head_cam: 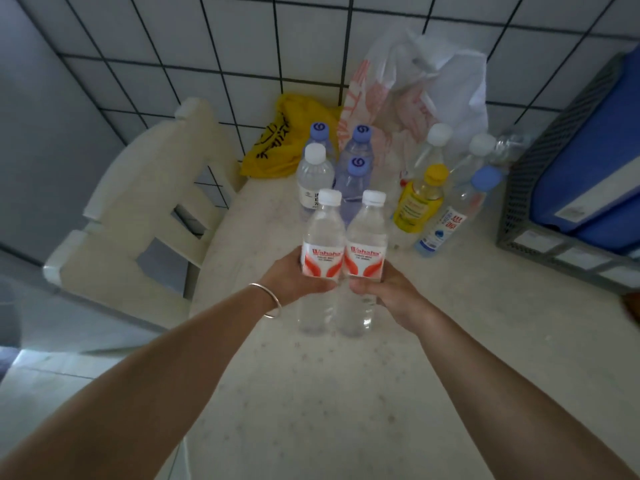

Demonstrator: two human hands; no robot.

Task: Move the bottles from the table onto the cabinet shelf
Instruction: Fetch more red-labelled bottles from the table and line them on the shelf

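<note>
Two clear plastic white-capped bottles with red-and-white labels, touching side by side, are gripped above the speckled cream table: the left bottle by the left hand, the right bottle by the right hand, fingers curled around each.

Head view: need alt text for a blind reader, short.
A person's left hand and right hand each grip a clear red-labelled water bottle, left bottle and right bottle, side by side above a pale table. More capped bottles stand behind, near plastic bags and a tiled wall.

Pale speckled table, bottles, bags, grey basket
</note>
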